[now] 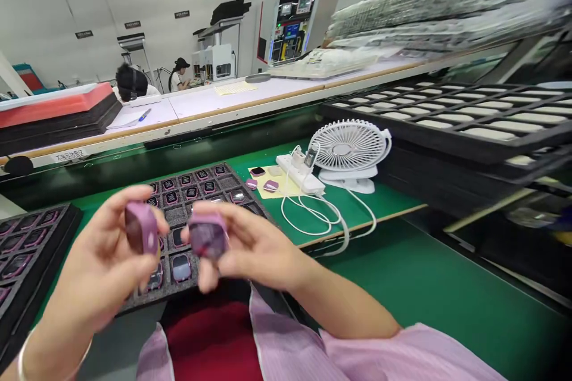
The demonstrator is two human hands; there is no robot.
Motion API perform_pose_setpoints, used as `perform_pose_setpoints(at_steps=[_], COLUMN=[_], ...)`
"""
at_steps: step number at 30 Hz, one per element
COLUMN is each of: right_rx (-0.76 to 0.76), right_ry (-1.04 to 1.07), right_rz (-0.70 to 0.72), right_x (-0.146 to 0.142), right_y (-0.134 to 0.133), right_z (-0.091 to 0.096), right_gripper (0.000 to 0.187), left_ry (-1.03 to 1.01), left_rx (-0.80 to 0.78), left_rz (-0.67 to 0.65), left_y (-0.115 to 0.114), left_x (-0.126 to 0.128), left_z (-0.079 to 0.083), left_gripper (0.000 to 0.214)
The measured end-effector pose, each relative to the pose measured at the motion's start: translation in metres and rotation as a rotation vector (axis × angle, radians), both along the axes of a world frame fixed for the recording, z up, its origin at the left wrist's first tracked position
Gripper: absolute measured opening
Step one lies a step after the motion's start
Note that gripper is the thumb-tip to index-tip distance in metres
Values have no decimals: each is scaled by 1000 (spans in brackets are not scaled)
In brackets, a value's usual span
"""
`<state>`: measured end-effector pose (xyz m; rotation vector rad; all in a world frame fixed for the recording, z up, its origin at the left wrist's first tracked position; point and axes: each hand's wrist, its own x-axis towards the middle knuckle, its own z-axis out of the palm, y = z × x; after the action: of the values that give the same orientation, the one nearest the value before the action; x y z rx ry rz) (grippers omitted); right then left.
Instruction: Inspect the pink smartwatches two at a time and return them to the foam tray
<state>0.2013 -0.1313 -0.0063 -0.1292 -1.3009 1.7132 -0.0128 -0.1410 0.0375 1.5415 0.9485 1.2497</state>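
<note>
Head view. The left hand [105, 250] is pinching a small purple case [141, 228] between thumb and fingertips, holding it upright near chest height, at about 9 o'clock from the frame's centre. The right hand [250, 244] is gripping a second purple case [208, 237] the same way, its dark glossy face turned toward the camera, probably so that the face can be looked over. The two cases are sitting side by side, near each other but apart, both lifted clear of the bench.

Directly beneath the hands, a black foam tray [203, 181] is lying on the green bench mat [402, 286]; its square pockets are holding more of the same purple pieces, each in its own cell so they are not touching one another. A second tray [27, 250] is lying at 8 o'clock, also partly filled. At 12 o'clock from the hands, a few loose purple pieces are resting on a yellow sheet [279, 186]. Just beside it, at 1 o'clock, a white power strip [300, 174] with looping cables is feeding a small white fan [348, 152] that faces the worker. At 2 o'clock, stacked black trays [456, 116] are holding pale parts. At 11 o'clock, across the far bench, two other people [179, 74] are sitting at work.
</note>
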Motion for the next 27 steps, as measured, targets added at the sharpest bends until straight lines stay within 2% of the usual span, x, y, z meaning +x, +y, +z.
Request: perform_pose_setpoints(at_steps=[4, 7, 11, 15, 19, 24, 27], right_rx=[-255, -358, -379, -377, -340, -394, -441], right_ry=[-83, -163, -194, -183, -186, -171, -194], right_rz=[-34, -122, -171, -164, -148, -155, -169], right_x=[-11, -16, -23, -30, -34, -34, -32], right_y=[73, 122, 169, 200, 217, 220, 216], right_z=[-7, -16, -26, -32, -45, -77, -89], right_gripper=[58, 45, 31, 30, 34, 41, 40], left_ry=[14, 33, -7, -54, -83, -118, -122], left_rx=[84, 13, -46, -64, -68, -174, -236], left_rz=[107, 149, 184, 174, 189, 243, 224], left_y=[74, 118, 156, 181, 195, 197, 191], left_x=[-1, -5, -6, -4, -3, 0, 1], left_z=[-13, -34, -56, -67, -79, -107, -117], left_gripper=[63, 61, 61, 59, 58, 61, 63])
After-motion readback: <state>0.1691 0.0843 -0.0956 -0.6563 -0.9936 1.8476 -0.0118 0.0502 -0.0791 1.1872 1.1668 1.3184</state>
